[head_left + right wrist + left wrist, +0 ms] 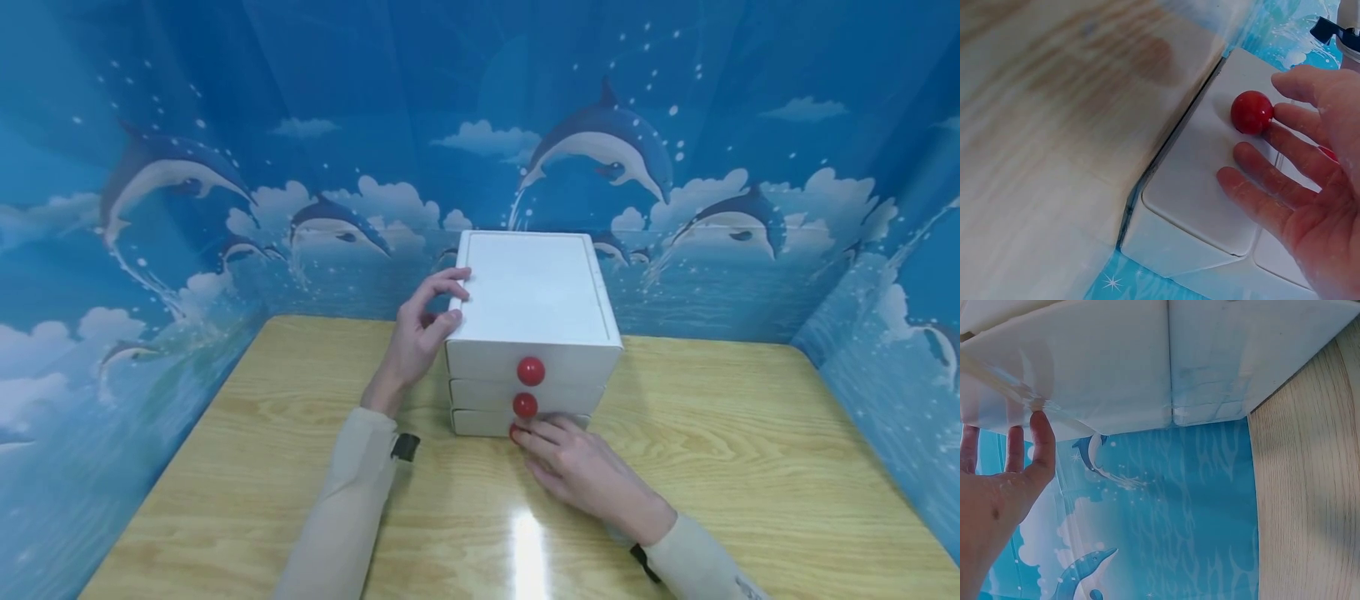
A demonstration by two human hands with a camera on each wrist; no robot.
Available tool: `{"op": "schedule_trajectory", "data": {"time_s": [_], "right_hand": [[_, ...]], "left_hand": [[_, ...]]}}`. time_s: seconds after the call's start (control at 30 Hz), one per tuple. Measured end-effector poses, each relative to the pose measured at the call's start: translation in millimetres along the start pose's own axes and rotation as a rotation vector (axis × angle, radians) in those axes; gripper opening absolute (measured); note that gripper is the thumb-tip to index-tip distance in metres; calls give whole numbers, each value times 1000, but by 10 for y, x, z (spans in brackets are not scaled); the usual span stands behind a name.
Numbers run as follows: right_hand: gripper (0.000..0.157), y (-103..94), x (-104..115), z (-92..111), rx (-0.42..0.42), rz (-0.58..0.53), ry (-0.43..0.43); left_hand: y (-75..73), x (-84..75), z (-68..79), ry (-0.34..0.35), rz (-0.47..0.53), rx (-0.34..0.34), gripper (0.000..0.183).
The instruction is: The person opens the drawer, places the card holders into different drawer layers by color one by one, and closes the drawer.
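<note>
A white box of three drawers (528, 287) stands on the table, each drawer front bearing a round red knob. All three fronts sit flush. My left hand (420, 325) rests its fingertips along the left top edge of the box, and in the left wrist view the fingers (1042, 440) meet its side wall. Down at the bottom drawer, my right hand (581, 467) has its fingertips right at the lowest red knob (1251, 112). In the right wrist view the fingers are spread and fairly straight, with the thumb apart from the knob.
The wood-grain table (300, 467) carries the box near its back edge. Behind and at both sides hangs a blue curtain (420, 100) printed with dolphins and clouds. The middle knob (525, 405) and top knob (531, 372) jut out above the right hand.
</note>
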State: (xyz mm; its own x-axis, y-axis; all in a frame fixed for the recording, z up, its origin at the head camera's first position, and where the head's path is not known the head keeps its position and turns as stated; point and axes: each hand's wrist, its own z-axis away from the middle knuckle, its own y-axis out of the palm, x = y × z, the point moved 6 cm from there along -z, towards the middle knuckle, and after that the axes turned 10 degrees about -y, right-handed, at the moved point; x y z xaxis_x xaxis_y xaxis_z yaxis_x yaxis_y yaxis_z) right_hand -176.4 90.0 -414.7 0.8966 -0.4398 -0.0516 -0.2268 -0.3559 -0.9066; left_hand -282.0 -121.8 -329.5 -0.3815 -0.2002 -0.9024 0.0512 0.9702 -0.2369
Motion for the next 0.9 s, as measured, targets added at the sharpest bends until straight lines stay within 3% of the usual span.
{"op": "schedule_trajectory", "data": {"time_s": [0.33, 0.53, 0.63, 0.77, 0.9], "right_hand": [[46, -50, -2, 104, 90, -59, 37], [46, -181, -71, 250, 78, -68, 77], [48, -290, -101, 364, 27, -39, 78], [27, -480, -117, 535, -109, 29, 39], [50, -642, -178, 693, -224, 93, 75]], "left_hand": [[20, 18, 4, -17, 3, 18, 24], [17, 24, 72, -11, -11, 27, 27], [0, 28, 146, -27, -97, 31, 37], [-43, 57, 336, -76, -253, 67, 51], [-118, 99, 618, -97, -383, 108, 54]]}}
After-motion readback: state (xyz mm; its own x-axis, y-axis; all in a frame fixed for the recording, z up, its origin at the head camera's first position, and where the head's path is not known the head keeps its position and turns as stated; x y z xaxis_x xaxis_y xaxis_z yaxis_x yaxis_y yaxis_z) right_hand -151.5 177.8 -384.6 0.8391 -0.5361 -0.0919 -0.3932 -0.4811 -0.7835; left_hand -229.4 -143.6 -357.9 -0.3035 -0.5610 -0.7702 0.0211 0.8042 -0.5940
